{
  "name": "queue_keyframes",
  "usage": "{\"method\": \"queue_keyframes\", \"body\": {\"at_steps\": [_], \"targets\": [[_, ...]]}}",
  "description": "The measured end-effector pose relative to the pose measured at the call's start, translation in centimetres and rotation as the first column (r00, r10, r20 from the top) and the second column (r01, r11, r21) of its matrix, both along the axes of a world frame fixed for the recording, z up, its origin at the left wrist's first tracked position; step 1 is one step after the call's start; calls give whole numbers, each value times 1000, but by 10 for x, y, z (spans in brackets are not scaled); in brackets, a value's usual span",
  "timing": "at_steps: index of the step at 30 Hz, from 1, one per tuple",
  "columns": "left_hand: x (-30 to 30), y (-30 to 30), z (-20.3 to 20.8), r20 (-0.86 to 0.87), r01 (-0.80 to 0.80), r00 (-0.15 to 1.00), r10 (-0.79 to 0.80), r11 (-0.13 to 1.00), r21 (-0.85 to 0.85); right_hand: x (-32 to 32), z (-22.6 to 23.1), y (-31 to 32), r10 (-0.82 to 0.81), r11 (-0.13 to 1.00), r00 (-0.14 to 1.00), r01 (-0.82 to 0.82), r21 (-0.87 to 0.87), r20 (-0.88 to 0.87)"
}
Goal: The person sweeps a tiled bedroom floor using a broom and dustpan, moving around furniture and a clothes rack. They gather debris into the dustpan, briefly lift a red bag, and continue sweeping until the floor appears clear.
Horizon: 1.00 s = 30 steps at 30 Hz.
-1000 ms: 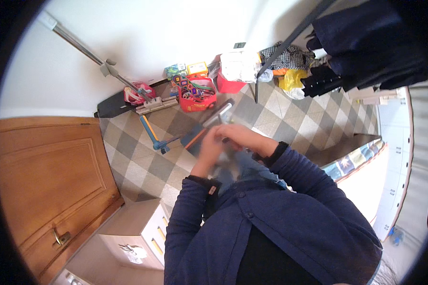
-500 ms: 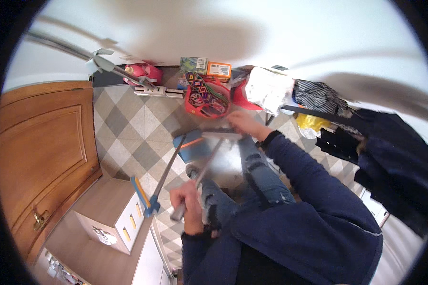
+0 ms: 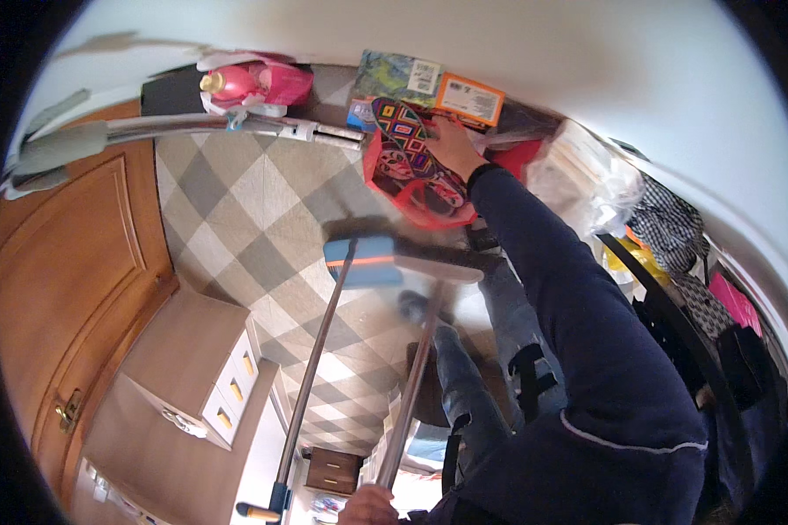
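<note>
My left hand [image 3: 368, 507], cut by the lower edge, is closed round the long metal handle of a broom [image 3: 418, 367]. The broom's pale, motion-blurred head rests low by my feet, beside a blue dustpan [image 3: 359, 249] with an orange stripe and its own tall handle. Stretched far forward, my right hand [image 3: 453, 147] is at a red plastic bag [image 3: 422, 203] on the floor. Its fingers are curled at the bag's upper edge, against a slipper with a colourful diamond pattern [image 3: 403, 127]; exactly what they pinch is partly hidden.
Behind the bag, against the wall, are an orange box [image 3: 470, 98] and a green box [image 3: 400, 74]. A pink bottle [image 3: 228, 83] and a metal pole [image 3: 193, 127] lie left. White plastic bags [image 3: 582, 179] stand right. A wooden door [image 3: 79, 262] and drawer cabinet [image 3: 193, 350] border the left.
My right hand has moved forward from above the broom head to the red bag. My left hand, still on the broom handle, is lower in view. The view has shifted closer to the wall.
</note>
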State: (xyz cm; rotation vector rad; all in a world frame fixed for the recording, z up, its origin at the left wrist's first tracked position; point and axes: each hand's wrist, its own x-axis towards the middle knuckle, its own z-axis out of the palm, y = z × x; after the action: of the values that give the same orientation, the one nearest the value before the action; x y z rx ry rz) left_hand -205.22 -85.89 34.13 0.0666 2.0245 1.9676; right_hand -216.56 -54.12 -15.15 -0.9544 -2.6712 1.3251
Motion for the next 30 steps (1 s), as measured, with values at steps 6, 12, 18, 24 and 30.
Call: {"method": "queue_keyframes", "body": {"at_steps": [6, 12, 18, 24, 30], "targets": [[-5, -8, 28, 310, 214, 949, -55, 835, -508, -12, -26, -34, 8, 999, 972, -15, 30, 237], [-24, -12, 31, 313, 328, 916, -252, 919, -219, 37, -10, -41, 123, 985, 971, -144, 92, 205], [-14, 8, 4, 32, 72, 997, -76, 993, 92, 43, 8, -71, 327, 939, 942, -316, 132, -72], [-16, 13, 2, 59, 91, 994, -94, 994, 59, 40, 20, -82, 664, 707, 614, -701, -93, 427], [-10, 17, -3, 30, 37, 999, -38, 998, 57, 47, 11, -17, 308, 786, 916, -397, 474, 257]]}}
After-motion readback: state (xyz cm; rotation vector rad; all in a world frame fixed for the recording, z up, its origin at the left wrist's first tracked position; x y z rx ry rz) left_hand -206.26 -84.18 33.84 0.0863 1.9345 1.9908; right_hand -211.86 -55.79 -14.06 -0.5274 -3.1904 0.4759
